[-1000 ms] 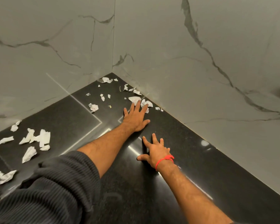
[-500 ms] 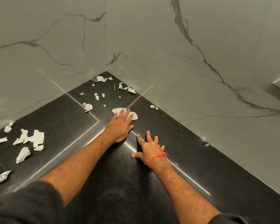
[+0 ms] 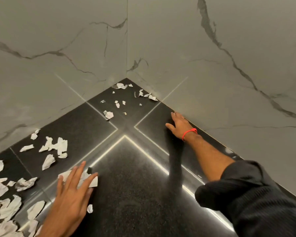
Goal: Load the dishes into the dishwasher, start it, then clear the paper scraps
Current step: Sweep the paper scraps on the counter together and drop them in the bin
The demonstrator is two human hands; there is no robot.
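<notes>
White torn paper scraps lie on a black glossy countertop (image 3: 143, 194). My left hand (image 3: 72, 194) lies flat at the near left, fingers straight, pressing on a larger white scrap (image 3: 91, 182). A pile of scraps (image 3: 5, 207) spreads to its left, and another cluster of scraps (image 3: 55, 146) sits farther back. Small corner scraps (image 3: 120, 100) dot the far corner. My right hand (image 3: 178, 124), with a red wrist band, rests flat on the counter against the right wall, fingers extended; whether paper lies under it is hidden.
Grey marble walls (image 3: 212, 65) meet at the far corner and bound the counter at the back left and right. Bright light strips reflect in the counter's middle. A tiny scrap (image 3: 90, 208) lies beside my left hand.
My left hand has slid back toward me and to the left, dragging a large scrap with it. My right hand has moved out to the right wall edge.
</notes>
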